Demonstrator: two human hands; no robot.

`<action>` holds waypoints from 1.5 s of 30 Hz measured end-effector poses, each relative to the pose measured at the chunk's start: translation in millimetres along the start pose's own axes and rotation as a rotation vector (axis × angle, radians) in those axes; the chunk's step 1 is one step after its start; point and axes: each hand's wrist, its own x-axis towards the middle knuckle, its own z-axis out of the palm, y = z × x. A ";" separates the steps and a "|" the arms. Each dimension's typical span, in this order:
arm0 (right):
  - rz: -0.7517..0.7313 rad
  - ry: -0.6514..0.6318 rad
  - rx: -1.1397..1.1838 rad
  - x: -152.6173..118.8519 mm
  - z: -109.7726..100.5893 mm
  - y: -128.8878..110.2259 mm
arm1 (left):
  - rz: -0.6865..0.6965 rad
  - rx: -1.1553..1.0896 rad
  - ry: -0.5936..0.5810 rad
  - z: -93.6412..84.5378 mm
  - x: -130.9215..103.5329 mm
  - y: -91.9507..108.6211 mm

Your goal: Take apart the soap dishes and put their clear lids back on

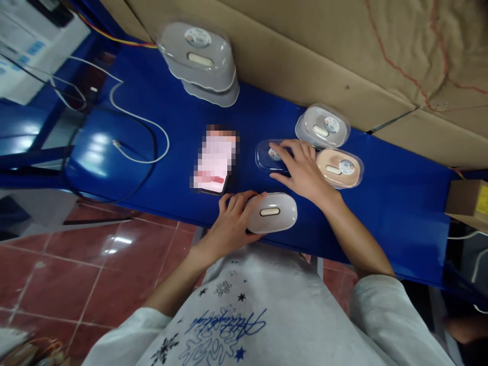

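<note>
My left hand is wrapped round the left end of a grey oval plastic box with a cream insert in its top, at the table's front edge. Just beyond it, my right hand grips the right end of a clear plastic lid from above; a round sticker shows under the index finger. Close by that hand sit a peach oval box and a grey box, each under a clear lid with a round label.
A phone with a lit, blurred screen lies left of the lid. Larger grey boxes stand stacked against the cardboard wall. A white cable curls over the blue table. A cardboard box is at right.
</note>
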 end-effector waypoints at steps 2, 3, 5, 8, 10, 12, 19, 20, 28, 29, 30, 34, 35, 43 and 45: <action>0.002 -0.010 0.006 -1.1 -1.0 2.2 | 0.008 -0.024 -0.004 -0.6 2.7 -1.5; 0.005 -0.022 0.009 -1.0 -1.1 3.8 | 0.014 -0.035 -0.004 -0.7 4.2 -2.3; 0.021 -0.044 0.017 0.1 -1.5 6.8 | 0.022 -0.054 0.001 -0.2 7.0 -3.6; 0.047 -0.014 0.063 -1.2 -6.4 7.6 | 0.024 -0.088 0.027 1.9 8.3 -5.1; 0.072 0.058 0.125 -8.3 -12.9 3.5 | 0.023 -0.126 0.053 4.0 7.5 -5.8; 0.092 0.122 0.208 -22.1 -19.9 -4.0 | 0.024 -0.175 0.082 6.9 6.3 -6.4; 0.041 0.104 0.385 -89.0 -18.1 -32.5 | 0.000 -0.314 0.158 19.3 9.5 -8.2; 0.015 0.113 0.363 -95.6 -14.4 -34.8 | 0.007 -0.327 0.157 20.6 11.0 -8.4; -0.089 0.141 0.168 -115.1 6.7 -44.7 | 0.041 -0.332 0.089 22.1 20.7 -8.6; -0.081 0.137 0.167 -116.5 7.7 -44.9 | 0.039 -0.329 0.092 22.1 21.1 -9.0; -0.070 0.134 0.175 -118.2 8.6 -44.6 | 0.038 -0.334 0.094 22.1 21.4 -9.4; -0.004 0.174 0.312 -125.9 14.3 -40.8 | 0.016 -0.448 0.089 20.1 22.0 -6.8; 0.009 0.182 0.375 -127.5 16.5 -39.9 | 0.006 -0.498 0.095 19.4 22.3 -4.8; 0.349 0.397 0.926 -124.5 32.3 -40.0 | 0.176 -0.756 0.217 13.9 28.2 15.6; 0.347 0.284 1.039 -123.9 27.7 -40.5 | 0.189 -0.765 0.201 9.6 29.3 19.6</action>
